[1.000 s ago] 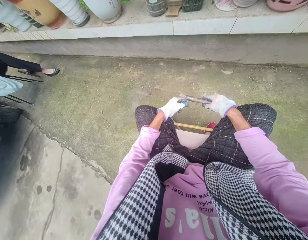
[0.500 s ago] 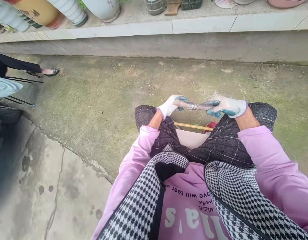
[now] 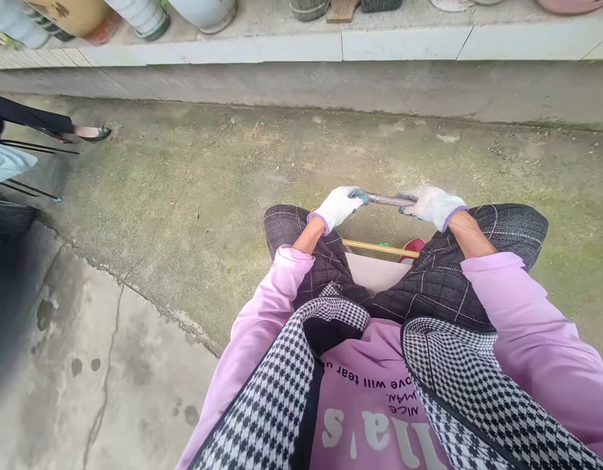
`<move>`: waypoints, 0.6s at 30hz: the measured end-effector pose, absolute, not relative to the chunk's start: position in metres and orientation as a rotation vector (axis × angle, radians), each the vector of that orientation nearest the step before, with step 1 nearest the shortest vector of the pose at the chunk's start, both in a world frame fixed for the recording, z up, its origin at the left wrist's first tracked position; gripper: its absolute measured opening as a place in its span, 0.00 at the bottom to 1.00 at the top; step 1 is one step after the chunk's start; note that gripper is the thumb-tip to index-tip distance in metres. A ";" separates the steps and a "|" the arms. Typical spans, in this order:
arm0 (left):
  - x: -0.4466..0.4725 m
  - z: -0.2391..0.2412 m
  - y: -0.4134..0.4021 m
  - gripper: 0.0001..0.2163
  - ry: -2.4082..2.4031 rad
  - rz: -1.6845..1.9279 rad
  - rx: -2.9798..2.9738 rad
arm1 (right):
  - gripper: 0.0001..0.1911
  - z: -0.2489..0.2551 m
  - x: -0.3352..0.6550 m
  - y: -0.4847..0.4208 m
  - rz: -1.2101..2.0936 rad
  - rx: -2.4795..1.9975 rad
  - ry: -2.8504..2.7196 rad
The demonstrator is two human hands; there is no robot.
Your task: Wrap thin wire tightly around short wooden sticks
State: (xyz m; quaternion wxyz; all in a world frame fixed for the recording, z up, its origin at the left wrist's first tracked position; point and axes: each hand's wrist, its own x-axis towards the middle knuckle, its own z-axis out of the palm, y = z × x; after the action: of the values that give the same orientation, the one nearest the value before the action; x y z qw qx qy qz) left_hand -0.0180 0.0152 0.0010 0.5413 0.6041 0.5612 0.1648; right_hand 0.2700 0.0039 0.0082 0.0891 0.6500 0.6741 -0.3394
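A short greyish rod [image 3: 385,199] with a shiny middle lies level above the gap between my knees. My left hand [image 3: 339,207], in a white work glove with blue-green fingertips, is closed around its left end. On the opposite end, my right hand [image 3: 432,203] in a matching glove is closed too, its back turned up. Both gloves hide the rod's ends, so its exact kind is unclear. Below the hands, a thin yellow stick [image 3: 379,248] spans between my legs beside a pale flat surface [image 3: 374,271].
A red shoe [image 3: 413,247] shows by my right knee. Ahead runs a low tiled ledge [image 3: 301,49] bearing flowerpots [image 3: 206,13] and a wooden block [image 3: 343,10]. At far left are another person's leg [image 3: 34,114] and thin dark chair legs [image 3: 34,189].
My right hand has rolled over, showing its back where the blue-green finger side showed before. The rod has turned and shifted slightly with the hands; both still grip it.
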 end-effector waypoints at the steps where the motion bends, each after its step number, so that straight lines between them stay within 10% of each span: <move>1: -0.020 -0.001 0.018 0.05 1.352 0.433 1.441 | 0.28 0.012 0.272 0.001 -1.050 1.887 1.978; 18: -0.003 -0.003 0.009 0.06 1.165 0.338 1.323 | 0.30 0.024 0.262 -0.018 -2.327 1.713 1.854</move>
State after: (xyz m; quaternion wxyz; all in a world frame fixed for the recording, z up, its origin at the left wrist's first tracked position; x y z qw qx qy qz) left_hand -0.0030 0.0089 -0.0032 0.6236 0.5762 0.5073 0.1474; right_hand 0.2624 -0.0179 0.0240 -0.1452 0.4936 0.5343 -0.6707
